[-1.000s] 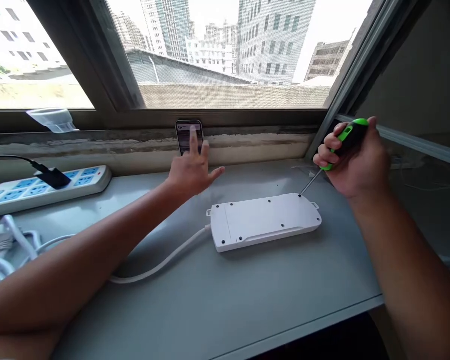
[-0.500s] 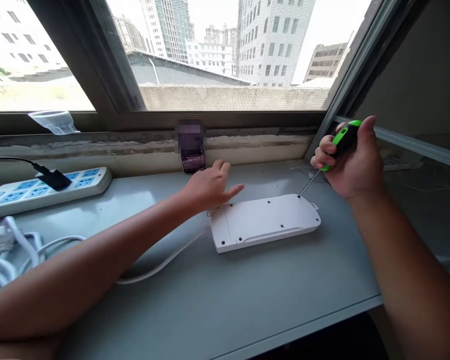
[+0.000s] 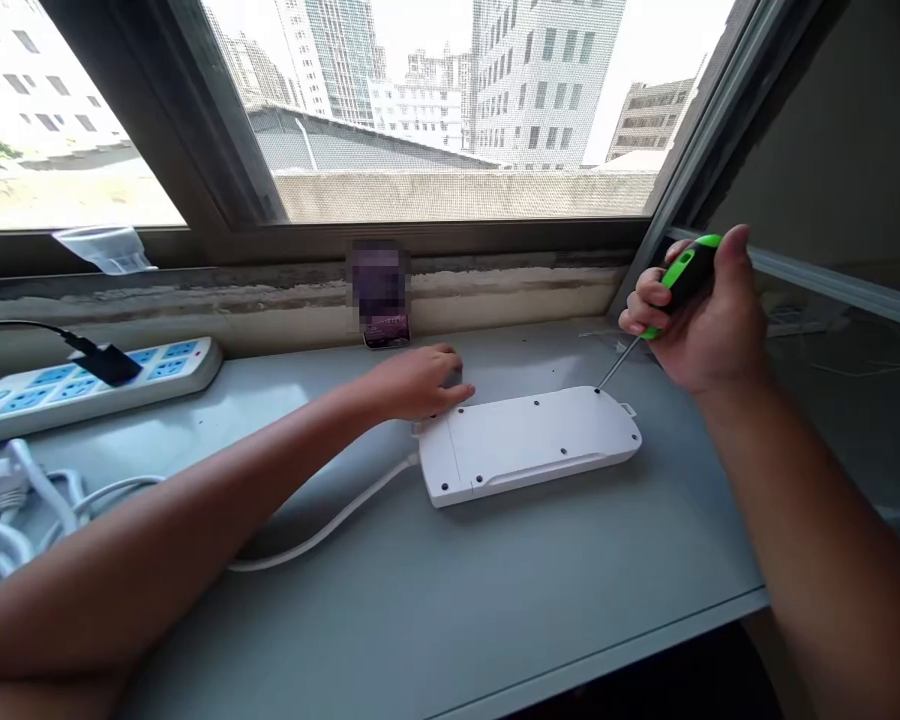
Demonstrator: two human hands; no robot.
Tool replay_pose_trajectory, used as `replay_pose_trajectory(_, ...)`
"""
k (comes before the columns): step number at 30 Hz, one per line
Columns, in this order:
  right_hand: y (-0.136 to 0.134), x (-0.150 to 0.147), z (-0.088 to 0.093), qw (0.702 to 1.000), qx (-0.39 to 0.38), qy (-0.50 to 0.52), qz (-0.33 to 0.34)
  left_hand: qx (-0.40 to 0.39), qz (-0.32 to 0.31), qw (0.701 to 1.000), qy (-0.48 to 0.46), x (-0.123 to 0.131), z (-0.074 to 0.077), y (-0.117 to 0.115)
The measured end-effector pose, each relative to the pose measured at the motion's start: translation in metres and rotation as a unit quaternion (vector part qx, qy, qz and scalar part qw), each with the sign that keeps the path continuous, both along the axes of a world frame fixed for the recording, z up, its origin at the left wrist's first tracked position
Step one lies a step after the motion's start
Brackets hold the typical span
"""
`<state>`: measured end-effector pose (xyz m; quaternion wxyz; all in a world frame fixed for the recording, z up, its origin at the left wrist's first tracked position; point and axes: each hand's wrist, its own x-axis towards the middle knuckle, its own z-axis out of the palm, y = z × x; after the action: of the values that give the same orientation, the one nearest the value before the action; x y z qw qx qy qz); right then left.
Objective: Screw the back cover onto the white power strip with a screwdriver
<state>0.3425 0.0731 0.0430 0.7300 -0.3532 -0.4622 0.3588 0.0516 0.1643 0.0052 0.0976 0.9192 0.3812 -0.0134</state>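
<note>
On the table (image 3: 450, 610), the cord (image 3: 337, 520) is partly hidden by the left forearm (image 3: 217, 510); the strip (image 3: 525, 440) is laid long axis left to right, cord end left, right end slightly farther. Its far left corner is overlapped by the half-curled left hand (image 3: 416, 383), whose hold cannot be told; the screwdriver (image 3: 691, 285) is clasped in the right hand (image 3: 701, 335), tip at the far right corner. Beyond, a socket bar (image 3: 67, 390), phone (image 3: 387, 332) and cup (image 3: 109, 250) are ranged below the window (image 3: 450, 110).

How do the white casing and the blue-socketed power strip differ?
The white casing shows dark holes; the power strip shows blue sockets. A screwdriver has its tip at the casing, whereas a black plug sits in the strip. Both are elongated and lie on the table.
</note>
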Motion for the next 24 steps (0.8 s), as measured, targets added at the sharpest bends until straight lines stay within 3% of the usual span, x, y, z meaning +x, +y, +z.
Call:
replay_pose_trajectory(11, 0.001, 0.000, 0.001, 1.000, -0.001, 0.001, -0.001, 0.076, 0.098, 0.982, -0.145, -0.004, -0.010, 0.018)
replay_pose_trajectory(18, 0.002, 0.002, -0.001, 1.000, 0.006, 0.000, 0.001, 0.192, 0.147, 0.940, -0.241, -0.031, 0.004, 0.051)
replay_pose_trajectory(24, 0.003, 0.003, -0.001, 1.000, 0.007, 0.001, 0.005, 0.304, 0.185, 0.914, -0.198, -0.056, 0.005, 0.066)
